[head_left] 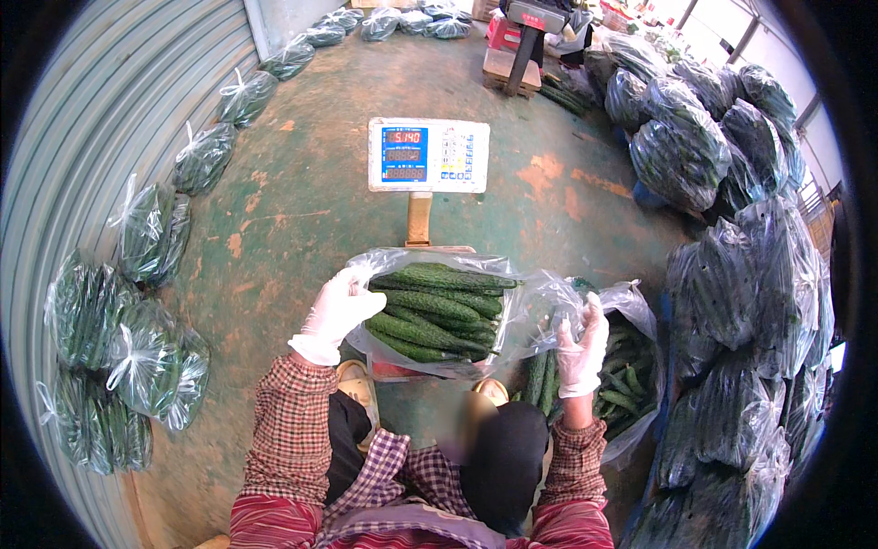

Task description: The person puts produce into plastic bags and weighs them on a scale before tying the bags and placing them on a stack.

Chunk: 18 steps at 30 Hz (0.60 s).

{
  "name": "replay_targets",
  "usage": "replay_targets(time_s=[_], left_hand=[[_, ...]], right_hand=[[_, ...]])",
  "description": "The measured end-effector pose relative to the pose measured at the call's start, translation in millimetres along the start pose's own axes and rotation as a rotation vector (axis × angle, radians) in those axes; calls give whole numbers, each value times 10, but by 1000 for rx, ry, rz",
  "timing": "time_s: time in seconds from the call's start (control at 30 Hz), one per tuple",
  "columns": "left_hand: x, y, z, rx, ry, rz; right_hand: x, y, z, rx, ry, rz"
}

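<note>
Head view: cucumbers (439,316) lie in a clear bag (526,339), untied, on the scale (428,156). The left hand (335,316) grips its edge; the right hand's (583,348) hold is unclear. Knotted bags (146,361) line the wall (101,146); loose cucumbers (626,384) remain.

Both arms extend forward from the lower edge, the hands well apart. The left forearm (290,421), in a checked sleeve, leads to the white-gloved left hand (335,318), its thumb pointing toward the person's right. The right forearm (573,462), similarly sleeved, runs nearly straight forward; the right wrist (577,413) shows bare skin below the glove. The right hand (583,351), also white-gloved, has its fingers pointing forward, the thumb set apart from them.
</note>
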<state>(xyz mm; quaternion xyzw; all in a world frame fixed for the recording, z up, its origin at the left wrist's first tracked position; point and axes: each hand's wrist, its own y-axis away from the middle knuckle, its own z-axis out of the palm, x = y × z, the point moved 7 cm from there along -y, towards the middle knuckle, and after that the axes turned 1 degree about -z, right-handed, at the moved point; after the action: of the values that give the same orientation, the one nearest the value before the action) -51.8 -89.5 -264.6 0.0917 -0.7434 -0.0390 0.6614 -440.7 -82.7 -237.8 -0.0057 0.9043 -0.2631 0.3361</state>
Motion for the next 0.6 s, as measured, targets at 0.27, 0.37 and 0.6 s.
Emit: replay_targets(time_s=[0.27,0.37,0.6], left_hand=[[4,138,-59,55,-15,2],[11,105,72,-23,140,-62],[376,-263,47,3,531,-96]], right_hand=[[755,459,463,-45,-536,366],[1201,598,791,-50,-831,669],[1338,715,859,-192,172,877]])
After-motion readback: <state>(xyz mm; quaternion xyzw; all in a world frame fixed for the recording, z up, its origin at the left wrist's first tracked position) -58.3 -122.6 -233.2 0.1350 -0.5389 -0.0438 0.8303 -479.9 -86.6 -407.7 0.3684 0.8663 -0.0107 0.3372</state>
